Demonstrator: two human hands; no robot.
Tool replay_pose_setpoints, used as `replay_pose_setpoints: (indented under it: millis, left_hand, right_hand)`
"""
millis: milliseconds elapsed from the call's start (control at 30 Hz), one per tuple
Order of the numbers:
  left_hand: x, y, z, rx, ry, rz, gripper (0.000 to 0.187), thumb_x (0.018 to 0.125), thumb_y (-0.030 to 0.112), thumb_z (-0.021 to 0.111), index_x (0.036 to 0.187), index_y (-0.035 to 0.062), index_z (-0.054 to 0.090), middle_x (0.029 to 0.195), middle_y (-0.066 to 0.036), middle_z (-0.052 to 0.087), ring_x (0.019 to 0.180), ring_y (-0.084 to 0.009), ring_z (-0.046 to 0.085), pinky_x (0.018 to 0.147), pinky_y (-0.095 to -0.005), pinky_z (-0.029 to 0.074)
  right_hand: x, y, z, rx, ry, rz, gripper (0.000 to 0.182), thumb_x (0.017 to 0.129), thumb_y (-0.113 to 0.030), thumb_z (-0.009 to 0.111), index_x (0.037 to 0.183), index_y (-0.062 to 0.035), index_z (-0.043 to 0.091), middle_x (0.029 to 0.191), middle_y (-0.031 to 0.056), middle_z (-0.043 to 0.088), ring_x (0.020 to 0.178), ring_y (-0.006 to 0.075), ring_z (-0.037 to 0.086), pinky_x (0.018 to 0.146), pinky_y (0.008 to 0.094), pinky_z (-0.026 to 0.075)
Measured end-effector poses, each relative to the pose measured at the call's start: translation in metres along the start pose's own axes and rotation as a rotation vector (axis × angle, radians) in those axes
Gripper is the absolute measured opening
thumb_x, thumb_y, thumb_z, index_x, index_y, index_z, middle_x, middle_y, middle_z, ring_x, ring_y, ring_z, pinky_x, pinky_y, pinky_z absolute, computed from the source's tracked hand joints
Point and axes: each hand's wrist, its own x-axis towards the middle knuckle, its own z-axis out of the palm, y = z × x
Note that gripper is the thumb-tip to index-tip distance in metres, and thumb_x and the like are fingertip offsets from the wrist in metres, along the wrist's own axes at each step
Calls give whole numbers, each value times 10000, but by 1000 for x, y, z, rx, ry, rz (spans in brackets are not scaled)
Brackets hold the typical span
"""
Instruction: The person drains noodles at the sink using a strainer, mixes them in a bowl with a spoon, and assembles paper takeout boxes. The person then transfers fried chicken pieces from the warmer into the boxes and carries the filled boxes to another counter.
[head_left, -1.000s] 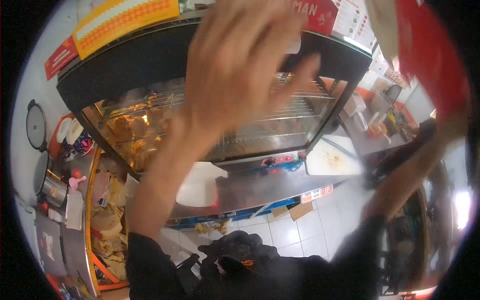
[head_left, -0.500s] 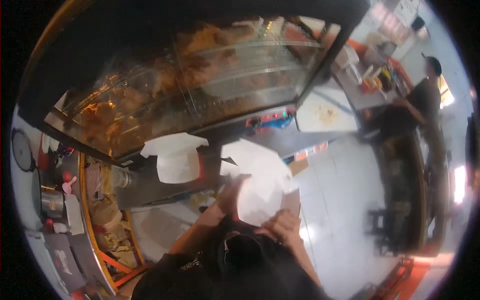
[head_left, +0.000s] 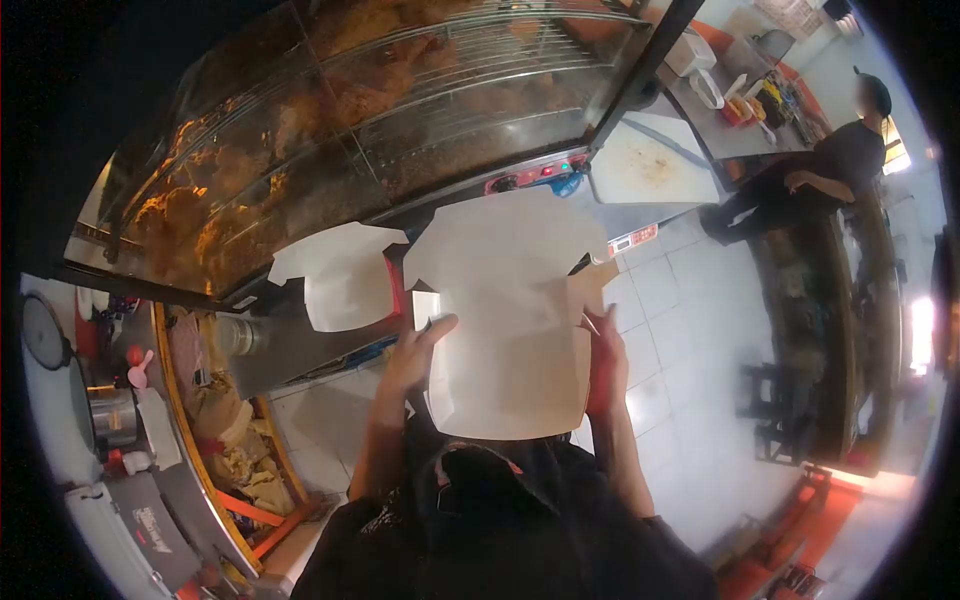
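I hold a large cardboard takeaway box (head_left: pixel 510 330) in front of my body, its white inside facing me and its top flap standing up. My left hand (head_left: pixel 418 352) grips its left side, thumb over the edge. On the opposite side, my right hand (head_left: pixel 608 362) is wrapped round the red outer wall, its fingers partly hidden behind the card. A second, smaller-looking takeaway box (head_left: pixel 350 285), white inside with a red outer side, stands with raised flaps on the metal counter (head_left: pixel 275 350) to the left.
A glass warming cabinet (head_left: pixel 380 120) with browned food on racks stands ahead. To its right lies a stained white cutting board (head_left: pixel 650 165). A person (head_left: pixel 835 165) in dark clothes is at the far right, near another counter (head_left: pixel 745 140). An orange-edged shelf (head_left: pixel 240 440) is at left.
The held box has turned from a tilt to face me squarely and looks wider spread. My right hand has moved from its lower edge to its right side. The view has shifted slightly.
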Motion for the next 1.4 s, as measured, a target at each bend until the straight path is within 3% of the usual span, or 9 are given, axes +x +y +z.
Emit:
replay_pose_setpoints:
  millis: [200, 333, 400, 600, 733, 833, 967, 1200, 1400]
  left_hand:
    - [-1, -11, -13, 751, -59, -13, 538, 977, 413, 542, 1280, -31, 579, 1241, -122, 641, 1106, -223, 611, 954, -351, 463]
    - [-6, -44, -26, -309, -5, 153, 625, 1062, 489, 332, 1408, -15, 460, 1356, -142, 582, 1192, -242, 595, 1020, -362, 466]
    - [-19, -10, -27, -627, -347, 202, 634, 1066, 498, 313, 1406, -13, 467, 1323, -129, 595, 1163, -206, 601, 998, -343, 477]
    - [-26, 31, -6, -414, -61, 141, 267, 964, 219, 609, 1123, 15, 675, 1006, -29, 687, 873, -73, 637, 724, -205, 489]
    - [-18, 37, -12, -113, -75, 107, 272, 975, 249, 615, 1086, 10, 680, 996, -26, 688, 854, -73, 632, 736, -213, 493]
    - [12, -35, -31, -473, 78, 117, 295, 996, 254, 594, 1119, -2, 676, 1034, -41, 685, 905, -104, 634, 800, -249, 502]
    - [-23, 28, 9, 30, 410, 662, 389, 996, 212, 601, 1314, -12, 574, 1123, -71, 674, 999, -129, 628, 871, -262, 490]
    - [-41, 4, 67, 401, -288, 355, 252, 943, 160, 674, 1091, -41, 642, 971, -102, 712, 882, -126, 655, 790, -281, 512]
    - [-31, -12, 56, 125, -365, 176, 250, 960, 175, 650, 1075, -47, 661, 935, -92, 718, 854, -124, 651, 787, -279, 510]
  right_hand:
    - [16, 0, 13, -214, -65, 6, 268, 936, -142, 691, 1070, -45, 481, 931, 144, 699, 790, 134, 660, 648, 238, 511]
    - [27, 18, 5, -310, -42, -18, 295, 915, -88, 715, 1043, -65, 451, 867, 107, 677, 709, 92, 595, 574, 202, 453]
    - [28, 24, 2, -291, -62, -1, 280, 928, -96, 702, 1058, -67, 455, 856, 91, 666, 691, 79, 564, 574, 202, 439]
    - [25, 30, 10, -332, -177, 14, 295, 980, -155, 640, 1203, -38, 487, 902, 76, 648, 763, 75, 544, 648, 211, 428]
    - [20, 10, 15, -544, -275, 20, 299, 1002, -186, 606, 1229, -12, 522, 957, 96, 673, 824, 109, 596, 704, 244, 476]
    - [18, 0, -4, -603, -251, 24, 265, 1006, -173, 588, 1189, 13, 542, 941, 107, 691, 832, 127, 632, 718, 273, 514]
    - [13, -5, -31, -642, 48, -159, 254, 996, -136, 579, 1173, 40, 538, 876, 126, 698, 793, 137, 645, 718, 301, 539]
    - [5, 5, -18, -736, 15, -50, 229, 1000, -140, 580, 1166, 14, 552, 915, 116, 697, 854, 186, 660, 764, 356, 520]
    - [-4, 22, -23, -713, -112, -238, 179, 970, -116, 621, 1114, -14, 589, 1043, 107, 668, 989, 217, 643, 852, 357, 507]
